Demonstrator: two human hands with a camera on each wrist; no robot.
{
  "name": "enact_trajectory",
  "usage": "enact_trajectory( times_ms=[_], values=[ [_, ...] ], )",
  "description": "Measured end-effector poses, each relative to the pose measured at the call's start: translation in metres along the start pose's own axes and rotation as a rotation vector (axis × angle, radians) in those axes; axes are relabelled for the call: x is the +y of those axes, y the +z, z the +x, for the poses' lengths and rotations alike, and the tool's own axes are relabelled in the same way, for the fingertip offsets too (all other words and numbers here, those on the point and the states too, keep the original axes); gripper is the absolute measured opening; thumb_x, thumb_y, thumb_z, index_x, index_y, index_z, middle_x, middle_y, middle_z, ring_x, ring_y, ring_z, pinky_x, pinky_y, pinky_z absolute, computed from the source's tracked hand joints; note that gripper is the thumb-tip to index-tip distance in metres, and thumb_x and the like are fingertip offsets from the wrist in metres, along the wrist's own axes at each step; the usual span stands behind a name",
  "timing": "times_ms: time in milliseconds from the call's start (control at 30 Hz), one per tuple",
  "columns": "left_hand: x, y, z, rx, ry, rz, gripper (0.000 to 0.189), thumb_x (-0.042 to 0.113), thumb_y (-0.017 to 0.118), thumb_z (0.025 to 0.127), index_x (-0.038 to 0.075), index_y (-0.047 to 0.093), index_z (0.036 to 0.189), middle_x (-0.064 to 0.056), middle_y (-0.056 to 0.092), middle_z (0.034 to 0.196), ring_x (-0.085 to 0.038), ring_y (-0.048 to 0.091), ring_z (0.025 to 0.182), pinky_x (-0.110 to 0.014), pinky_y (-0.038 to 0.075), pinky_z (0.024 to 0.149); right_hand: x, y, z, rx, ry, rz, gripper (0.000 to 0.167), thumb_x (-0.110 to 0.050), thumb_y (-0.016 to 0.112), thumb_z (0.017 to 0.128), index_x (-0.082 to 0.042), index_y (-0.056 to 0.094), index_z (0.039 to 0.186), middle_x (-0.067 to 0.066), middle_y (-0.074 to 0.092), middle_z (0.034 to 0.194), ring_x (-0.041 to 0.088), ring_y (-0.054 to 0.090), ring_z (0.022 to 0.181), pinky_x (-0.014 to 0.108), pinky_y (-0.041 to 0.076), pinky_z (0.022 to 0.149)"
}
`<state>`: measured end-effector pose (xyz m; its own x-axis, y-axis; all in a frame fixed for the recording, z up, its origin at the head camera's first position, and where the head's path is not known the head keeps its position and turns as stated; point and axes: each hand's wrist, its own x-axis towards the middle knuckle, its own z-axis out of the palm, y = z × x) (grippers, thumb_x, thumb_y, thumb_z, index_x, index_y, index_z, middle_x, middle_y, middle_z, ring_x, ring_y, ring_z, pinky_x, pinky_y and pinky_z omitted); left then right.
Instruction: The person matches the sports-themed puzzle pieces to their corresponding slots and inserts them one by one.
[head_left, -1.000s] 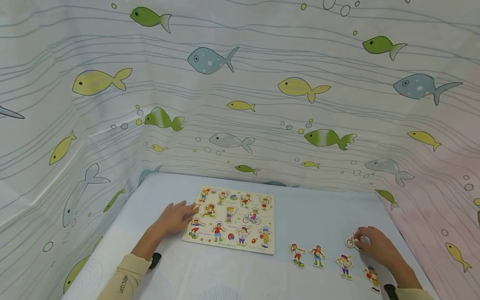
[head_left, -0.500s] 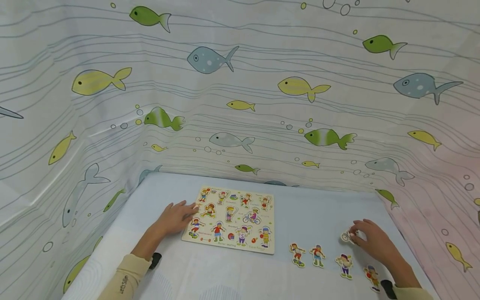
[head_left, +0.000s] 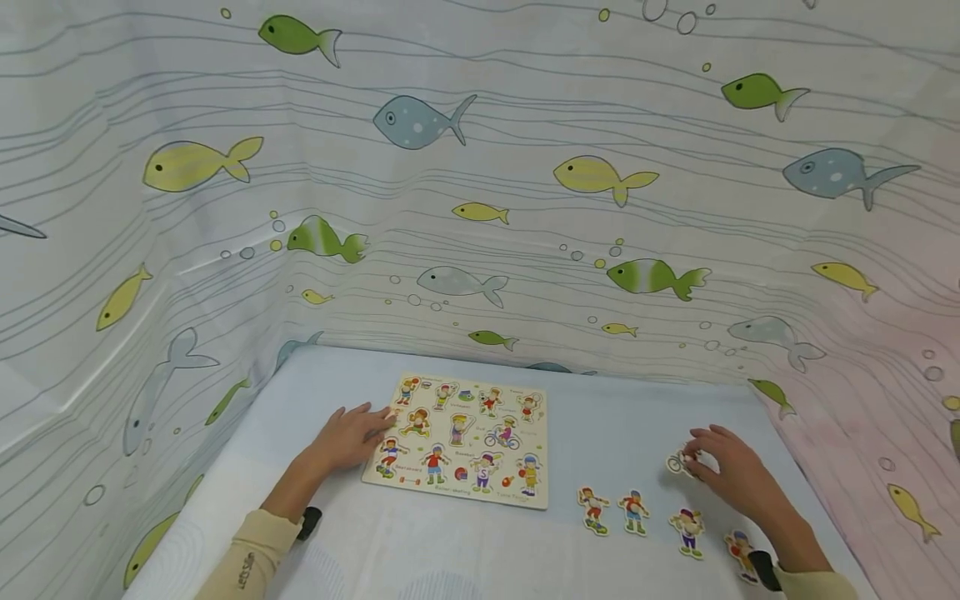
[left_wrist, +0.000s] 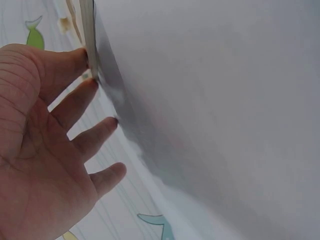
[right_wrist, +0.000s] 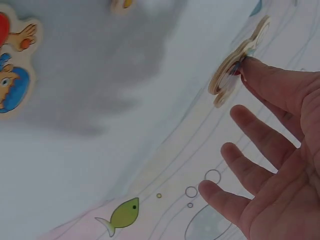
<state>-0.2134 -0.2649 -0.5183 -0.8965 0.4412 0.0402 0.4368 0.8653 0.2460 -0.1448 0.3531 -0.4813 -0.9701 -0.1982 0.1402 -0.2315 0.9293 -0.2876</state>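
Note:
My left hand (head_left: 351, 437) rests at the left edge of the wooden puzzle board (head_left: 472, 492), its thumb and index fingertips touching the edge. In the left wrist view the fingers of that hand (left_wrist: 60, 135) are spread and fairly straight beside the board's edge (left_wrist: 89, 35). The board bears several pictures of children at sports, among them a cyclist. My right hand (head_left: 731, 471) pinches a bicycle puzzle piece (head_left: 675, 463) between thumb and index finger, above the table. In the right wrist view this piece (right_wrist: 227, 75) is seen nearly edge-on, the other fingers held apart from it.
On the table right of the board lie several loose pieces: a skateboarder (head_left: 593, 510), a roller skater (head_left: 634, 512), a baseball player (head_left: 687, 533) and one partly hidden by the right wrist (head_left: 738, 554). A fish-patterned sheet (head_left: 480, 250) rises behind and at both sides.
My right hand has moved left and slightly away from me with the bicycle piece, lifting it off the table. The left hand and board stay put.

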Motion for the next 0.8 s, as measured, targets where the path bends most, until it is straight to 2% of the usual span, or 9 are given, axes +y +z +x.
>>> enact_trajectory(
  times_ms=[167,433,800],
  values=[
    [-0.001,0.0,0.0,0.0,0.0,-0.005,0.037,0.016,0.062,0.095,0.009,0.065,0.131,-0.013,0.056,0.14,-0.049,0.043,0.131,-0.075,0.027,0.1,-0.008,0.0,0.005,0.033,-0.05,0.008,0.016,-0.005,0.079,0.081,-0.016,0.071,0.09,0.024,0.064,0.12,0.055,0.042,0.125,0.072,0.032,0.098],
    [-0.002,0.0,0.0,-0.018,-0.001,-0.018,0.038,0.017,0.061,0.096,0.01,0.064,0.133,-0.012,0.055,0.141,-0.048,0.042,0.132,-0.075,0.026,0.1,-0.026,-0.001,0.013,0.037,-0.072,0.02,0.016,-0.006,0.079,0.081,-0.016,0.071,0.091,0.022,0.063,0.123,0.053,0.041,0.128,0.072,0.031,0.1],
    [-0.003,0.0,0.0,-0.013,-0.005,-0.024,0.038,0.017,0.062,0.095,0.01,0.063,0.133,-0.012,0.055,0.141,-0.048,0.042,0.132,-0.075,0.025,0.101,-0.05,0.001,0.028,0.058,-0.143,0.049,0.015,-0.007,0.079,0.082,-0.016,0.07,0.091,0.019,0.064,0.123,0.05,0.042,0.129,0.069,0.031,0.102]
  ],
)
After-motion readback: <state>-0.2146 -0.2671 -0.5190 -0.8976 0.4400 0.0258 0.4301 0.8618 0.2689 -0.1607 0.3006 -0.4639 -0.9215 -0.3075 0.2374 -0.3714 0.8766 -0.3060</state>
